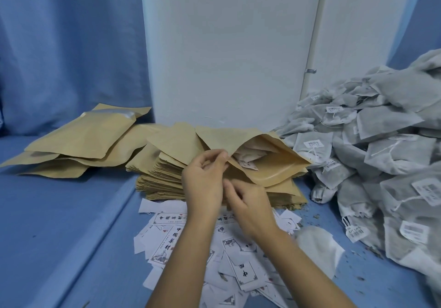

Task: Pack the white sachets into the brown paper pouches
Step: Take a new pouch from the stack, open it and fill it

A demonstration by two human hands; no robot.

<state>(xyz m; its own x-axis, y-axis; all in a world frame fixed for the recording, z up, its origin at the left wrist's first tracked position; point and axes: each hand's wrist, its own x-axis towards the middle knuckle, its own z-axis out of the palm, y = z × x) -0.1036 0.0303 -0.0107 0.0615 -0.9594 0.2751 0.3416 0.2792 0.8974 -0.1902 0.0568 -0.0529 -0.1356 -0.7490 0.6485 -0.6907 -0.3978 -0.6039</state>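
As left fingers (222,156) pinch the pouch (274,171) edge, its mouth gapes open.

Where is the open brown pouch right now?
Middle of the head view: the open pouch lies on the stack of flat pouches, left hand pinching its mouth.

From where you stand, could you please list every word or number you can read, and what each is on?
"中国": upper sachet; the characters after it are unclear.
"中": lower sachet.
Barcode labels on mesh bags: too small to read.
Open pouch: no print seen.
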